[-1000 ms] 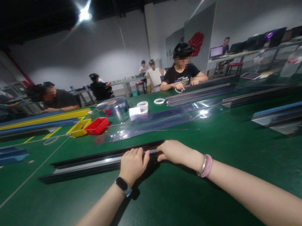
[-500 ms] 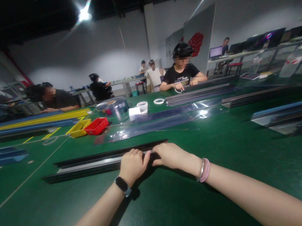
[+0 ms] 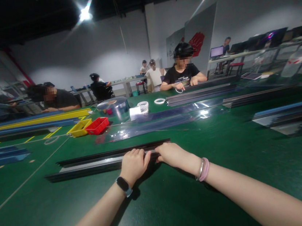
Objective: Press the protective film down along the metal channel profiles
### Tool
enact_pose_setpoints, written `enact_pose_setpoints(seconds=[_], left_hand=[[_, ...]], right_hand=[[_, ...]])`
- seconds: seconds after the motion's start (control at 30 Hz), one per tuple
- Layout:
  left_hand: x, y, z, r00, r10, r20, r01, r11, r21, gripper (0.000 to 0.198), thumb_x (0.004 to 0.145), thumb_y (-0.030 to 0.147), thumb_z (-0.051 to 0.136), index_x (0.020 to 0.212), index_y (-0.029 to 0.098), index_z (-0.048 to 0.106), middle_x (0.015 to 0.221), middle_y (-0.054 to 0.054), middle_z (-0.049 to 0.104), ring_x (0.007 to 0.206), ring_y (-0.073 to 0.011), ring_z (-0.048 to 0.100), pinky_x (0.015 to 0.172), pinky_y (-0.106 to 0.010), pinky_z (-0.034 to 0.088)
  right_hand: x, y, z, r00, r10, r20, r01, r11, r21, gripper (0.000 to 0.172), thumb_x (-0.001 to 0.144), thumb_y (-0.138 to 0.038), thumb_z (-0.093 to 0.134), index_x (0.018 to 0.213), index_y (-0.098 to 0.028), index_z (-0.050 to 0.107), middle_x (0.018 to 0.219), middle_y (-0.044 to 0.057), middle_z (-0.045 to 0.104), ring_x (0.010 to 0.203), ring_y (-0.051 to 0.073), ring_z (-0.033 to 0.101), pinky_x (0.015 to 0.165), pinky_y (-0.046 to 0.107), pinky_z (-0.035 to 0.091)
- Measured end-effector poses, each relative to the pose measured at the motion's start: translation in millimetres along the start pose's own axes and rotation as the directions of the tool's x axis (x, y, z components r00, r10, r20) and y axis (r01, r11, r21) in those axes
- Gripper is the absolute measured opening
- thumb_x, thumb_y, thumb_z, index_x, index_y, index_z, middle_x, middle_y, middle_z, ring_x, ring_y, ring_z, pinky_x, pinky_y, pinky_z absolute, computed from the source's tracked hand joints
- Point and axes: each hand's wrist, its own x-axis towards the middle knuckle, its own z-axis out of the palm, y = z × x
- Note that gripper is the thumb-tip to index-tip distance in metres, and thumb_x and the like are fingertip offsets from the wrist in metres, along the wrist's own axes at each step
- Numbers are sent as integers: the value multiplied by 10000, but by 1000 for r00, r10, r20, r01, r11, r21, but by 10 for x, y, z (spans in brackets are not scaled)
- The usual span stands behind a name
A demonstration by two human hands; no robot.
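Note:
A long black channel-shaped profile [image 3: 91, 168] with a pale strip along its middle lies on the green table [image 3: 162, 207] in front of me. My left hand [image 3: 135, 163], with a watch on its wrist, is closed over the profile near its right end. Right beside it, my right hand [image 3: 171, 154] grips the end itself, its fingers bent down over the edge. The fingertips of both hands are partly hidden behind the knuckles and the profile.
Clear plastic strips [image 3: 152, 126] lie beyond the profile. Behind them are a yellow bin [image 3: 80, 129], a red bin [image 3: 97, 126], a clear film roll [image 3: 116, 109] and white tape rings [image 3: 160, 101]. Blue-edged profiles [image 3: 291, 112] lie at right. A co-worker [image 3: 182, 74] sits opposite.
My right hand's thumb has drawn in closer against the profile's end. Otherwise the hands and profile keep nearly the same place, with only a slight shift of the whole view.

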Motion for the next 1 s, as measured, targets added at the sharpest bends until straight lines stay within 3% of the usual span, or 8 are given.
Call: enact_pose_setpoints(seconds=[0.23, 0.47, 0.57, 0.7, 0.77, 0.87, 1.0], left_hand=[[-10, -18, 23, 1000, -25, -9, 25, 999, 30, 398, 838, 369, 305, 591, 157, 534, 595, -57, 560, 617, -163, 503, 591, -286, 335], [-1, -12, 42, 998, -29, 47, 28, 999, 35, 418, 842, 382, 291, 609, 159, 556, 620, -56, 570, 652, -166, 511, 609, -282, 331], [-2, -14, 49, 998, -26, 53, 24, 999, 30, 414, 842, 380, 291, 622, 159, 562, 625, -57, 572, 662, -169, 514, 611, -282, 332], [-9, -20, 58, 998, -19, 62, 17, 1000, 22, 399, 841, 374, 296, 632, 160, 560, 630, -57, 570, 662, -170, 510, 600, -282, 328], [-11, -23, 57, 998, -14, 64, 12, 1000, 25, 389, 844, 359, 295, 634, 161, 556, 635, -55, 569, 653, -169, 504, 591, -282, 323], [-11, -25, 49, 997, 24, 69, -26, 999, 32, 371, 850, 317, 286, 632, 165, 545, 624, -51, 559, 637, -165, 493, 582, -281, 314], [-5, -16, 37, 997, 53, 54, -56, 998, 43, 351, 851, 303, 284, 647, 164, 532, 612, -49, 543, 622, -158, 481, 587, -280, 310]], right_hand=[[30, 148, -83, 996, 65, 68, -55, 990, -130, 246, 627, -324, 623, 790, -142, 654, 743, 108, 647, 703, 217, 602, 603, 258, 424], [-19, 100, -166, 985, 117, 125, -94, 980, -175, 268, 665, -326, 584, 815, -114, 647, 782, 131, 642, 717, 216, 600, 612, 249, 419], [-48, 102, -186, 993, 71, 91, -60, 991, -118, 389, 673, -470, 538, 829, -128, 637, 795, 126, 637, 719, 221, 594, 611, 258, 414], [-15, 103, -107, 1000, -19, 2, 19, 998, 57, 585, 703, -660, 311, 785, -176, 631, 766, 81, 635, 678, 180, 586, 593, 231, 399], [21, 79, -18, 999, -10, -39, 13, 995, 96, 643, 738, -659, 195, 769, -185, 627, 760, 73, 634, 678, 173, 584, 588, 228, 394], [62, 37, 118, 994, 38, -99, -37, 999, 15, 703, 793, -592, 57, 764, -177, 624, 772, 87, 633, 716, 201, 580, 623, 275, 392], [79, 23, 199, 991, -5, -133, -5, 997, -73, 659, 857, -442, 18, 897, -140, 602, 821, 117, 629, 782, 220, 572, 668, 309, 386]])
